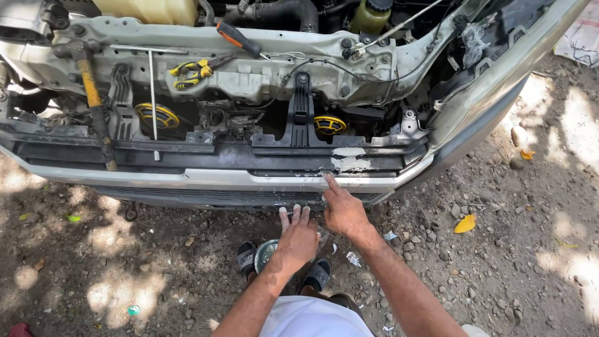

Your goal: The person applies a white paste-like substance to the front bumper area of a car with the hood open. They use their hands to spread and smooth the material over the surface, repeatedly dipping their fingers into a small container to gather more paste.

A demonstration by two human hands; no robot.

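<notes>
White filler patch (349,161) sits on the bumper (206,180), just above and beyond my right hand (344,212). R index tip touches the lower edge of the patch where it runs onto the pale strip; other fingers curled loose, nothing gripped. Left hand (298,236) hangs beside it, lower and nearer me, fingers straight and spread, whitish at the tips, palm down, holding nothing, apart from the bumper. Below the L wrist, between my sandals, lies a round tin (265,253) on the dirt.

Far to the L of both hands: hammer (93,100) leaning over the bumper top, T-wrench (151,81) upright, yellow pliers (190,72) and screwdriver (238,39) up on the crossmember.

Risk, as I judge it: if the patch is wet, fingertip pressure may smear or dent it, w/ dust off the ground sticking in. Hammer looks poorly seated; a knock to the bumper could send it sliding off.
</notes>
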